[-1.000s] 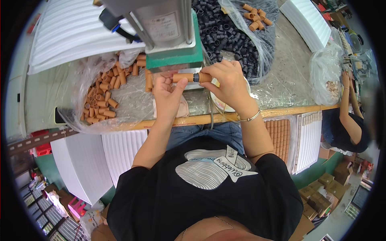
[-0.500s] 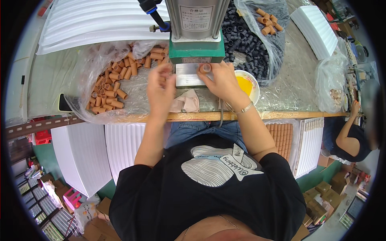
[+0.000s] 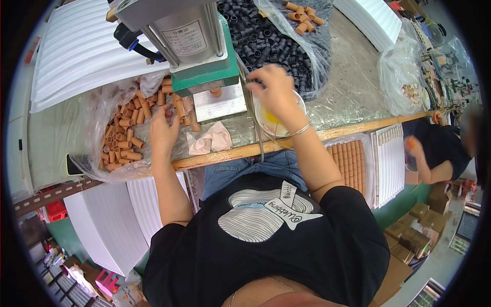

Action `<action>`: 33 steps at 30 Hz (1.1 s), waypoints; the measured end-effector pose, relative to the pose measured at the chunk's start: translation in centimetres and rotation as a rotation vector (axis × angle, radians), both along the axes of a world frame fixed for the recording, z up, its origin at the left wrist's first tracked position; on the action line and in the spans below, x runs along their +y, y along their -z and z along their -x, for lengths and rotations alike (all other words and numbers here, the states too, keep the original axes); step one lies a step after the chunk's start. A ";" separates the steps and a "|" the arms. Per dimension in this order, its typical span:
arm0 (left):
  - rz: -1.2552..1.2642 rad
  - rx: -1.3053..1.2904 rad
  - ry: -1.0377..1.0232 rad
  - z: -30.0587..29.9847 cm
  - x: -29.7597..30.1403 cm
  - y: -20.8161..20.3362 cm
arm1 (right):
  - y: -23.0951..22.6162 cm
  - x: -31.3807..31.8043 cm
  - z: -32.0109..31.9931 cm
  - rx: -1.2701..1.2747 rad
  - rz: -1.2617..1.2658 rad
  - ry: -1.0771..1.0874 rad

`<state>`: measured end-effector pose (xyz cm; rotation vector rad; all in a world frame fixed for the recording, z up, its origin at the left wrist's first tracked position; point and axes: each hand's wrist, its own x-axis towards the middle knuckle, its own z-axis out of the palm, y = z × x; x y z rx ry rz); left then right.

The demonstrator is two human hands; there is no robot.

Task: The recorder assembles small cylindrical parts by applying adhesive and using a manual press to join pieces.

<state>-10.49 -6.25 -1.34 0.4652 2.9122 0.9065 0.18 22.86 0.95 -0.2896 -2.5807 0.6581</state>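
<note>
My right hand [image 3: 279, 94] is over the white bowl [image 3: 302, 105] of yellow liquid, beside the heap of black plastic fittings [image 3: 268, 48]. Its fingers pinch a small black fitting [image 3: 255, 82], partly hidden by the fingers. At the edge of the pile of orange-brown tubes [image 3: 134, 115], my left hand [image 3: 163, 133] reaches in with thumb and fingers apart, and I see nothing held in it. Between my hands stands a press with a green head [image 3: 204, 82]. An orange-brown tube [image 3: 216, 92] sits under that head on a silver metal block [image 3: 220, 107].
A crumpled pale pink cloth [image 3: 210, 139] lies by the wooden table edge [image 3: 232, 153]. White ribbed trays [image 3: 97, 56] are stacked at the back left. More orange tubes [image 3: 305, 18] rest on plastic at the back. Another person [image 3: 434, 148] works at the far right.
My right hand has left the tube at the press and moved over the bowl, now pinching a black fitting. My left hand has shifted left to the tube pile. The view has turned.
</note>
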 end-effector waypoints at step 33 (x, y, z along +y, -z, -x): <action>-0.861 -0.548 0.351 -9.0 9.6 -1.5 | 1.4 2.3 -7.0 0.114 -0.239 -0.106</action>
